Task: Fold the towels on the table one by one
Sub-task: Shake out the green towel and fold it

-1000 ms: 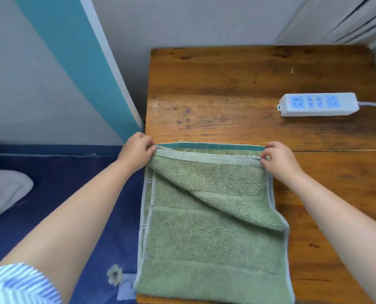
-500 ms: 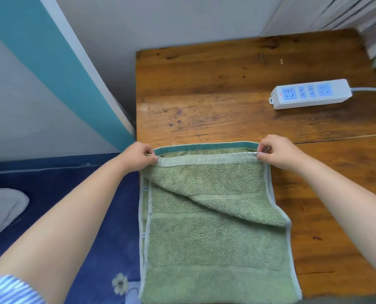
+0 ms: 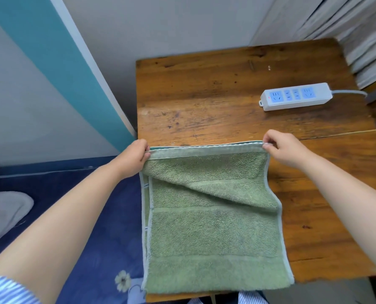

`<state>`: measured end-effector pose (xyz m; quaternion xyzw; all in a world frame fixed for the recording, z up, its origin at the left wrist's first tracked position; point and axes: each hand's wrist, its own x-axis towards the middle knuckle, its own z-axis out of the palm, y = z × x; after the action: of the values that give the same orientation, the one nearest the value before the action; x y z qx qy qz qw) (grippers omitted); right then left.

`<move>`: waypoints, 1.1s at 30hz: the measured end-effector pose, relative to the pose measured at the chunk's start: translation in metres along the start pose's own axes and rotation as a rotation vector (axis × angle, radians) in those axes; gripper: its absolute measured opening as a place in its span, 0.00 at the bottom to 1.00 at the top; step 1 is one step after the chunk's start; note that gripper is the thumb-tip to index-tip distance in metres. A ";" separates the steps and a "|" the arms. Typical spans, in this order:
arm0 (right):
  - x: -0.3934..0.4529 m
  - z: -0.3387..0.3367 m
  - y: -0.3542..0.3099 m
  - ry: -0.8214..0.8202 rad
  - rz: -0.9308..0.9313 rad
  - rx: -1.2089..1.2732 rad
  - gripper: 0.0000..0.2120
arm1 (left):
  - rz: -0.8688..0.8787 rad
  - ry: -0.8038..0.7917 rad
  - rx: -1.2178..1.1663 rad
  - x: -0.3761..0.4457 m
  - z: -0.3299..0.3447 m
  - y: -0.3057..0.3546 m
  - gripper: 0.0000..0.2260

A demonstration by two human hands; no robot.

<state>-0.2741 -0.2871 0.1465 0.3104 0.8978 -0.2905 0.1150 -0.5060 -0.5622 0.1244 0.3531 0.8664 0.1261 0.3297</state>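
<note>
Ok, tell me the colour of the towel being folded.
Green, with a paler grey-green border, on the towel; the head view shows it clearly.

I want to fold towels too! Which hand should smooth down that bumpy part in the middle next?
Probably the right hand. The green towel has a slanted crease ending at its right edge, nearest that hand. The left hand can hold its corner.

A bedroom in a home. A worn wooden table (image 3: 237, 102) stands against a pale wall with a slanting teal stripe (image 3: 57, 69). Beside it lies a bed covered in a dark blue sheet (image 3: 90, 216) printed with a small flower. A white power strip (image 3: 295, 96) sits on the table.
</note>
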 end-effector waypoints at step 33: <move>-0.151 -0.197 -0.123 1.183 -0.184 -0.033 0.13 | 0.326 0.509 1.005 -0.158 -0.215 0.158 0.15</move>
<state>-0.2377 -0.3231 0.4187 0.3384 0.8370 -0.0630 -0.4253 -0.4799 -0.5552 0.4331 0.5534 0.8064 -0.1705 -0.1205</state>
